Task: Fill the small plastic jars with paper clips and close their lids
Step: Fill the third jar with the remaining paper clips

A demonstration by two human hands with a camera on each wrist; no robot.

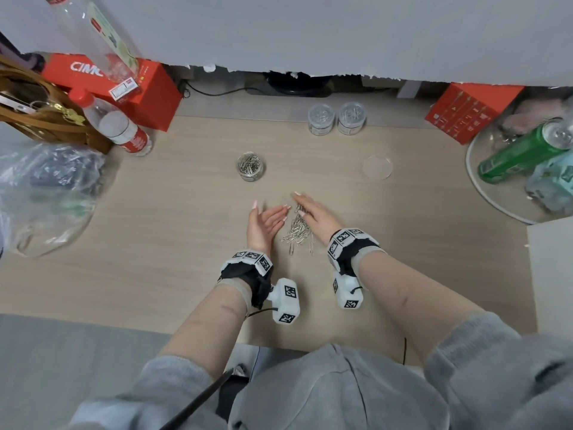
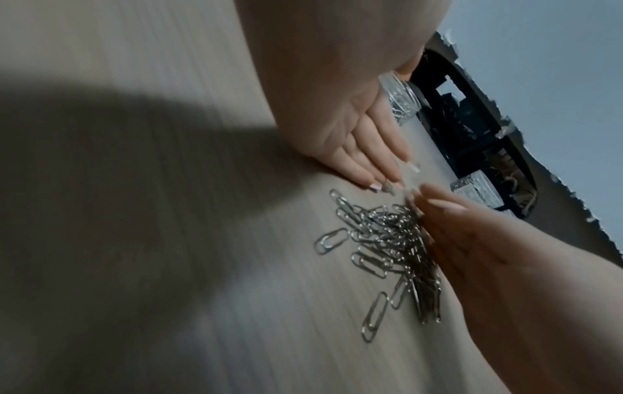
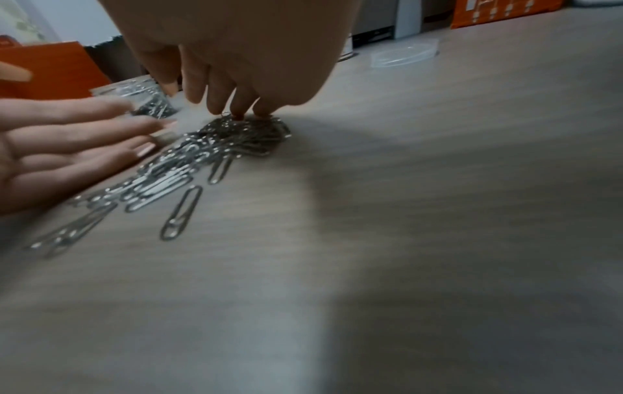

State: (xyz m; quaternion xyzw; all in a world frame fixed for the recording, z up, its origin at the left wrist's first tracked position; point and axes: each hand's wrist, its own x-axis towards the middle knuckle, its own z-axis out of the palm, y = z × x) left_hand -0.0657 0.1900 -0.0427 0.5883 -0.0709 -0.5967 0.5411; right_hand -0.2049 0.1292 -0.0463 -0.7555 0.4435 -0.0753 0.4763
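A pile of silver paper clips [image 1: 298,230] lies on the wooden desk [image 1: 186,243] between my two hands. My left hand [image 1: 266,220] rests on its edge just left of the pile, palm toward it and fingers straight. My right hand [image 1: 311,212] sits on the pile's right side, its fingertips [image 3: 236,106] touching the clips [image 3: 209,149]. An open clear jar [image 1: 251,166], partly filled with clips, stands further back on the left. Its clear lid [image 1: 377,167] lies flat at the back right. Two lidded jars [image 1: 321,118] [image 1: 352,117] holding clips stand at the rear.
Red boxes [image 1: 139,88] [image 1: 471,110] flank the back of the desk. A water bottle [image 1: 121,128], a brown bag [image 1: 37,116] and a plastic bag [image 1: 46,193] crowd the left. On the right, a green can [image 1: 521,153] lies on a glass plate [image 1: 483,193].
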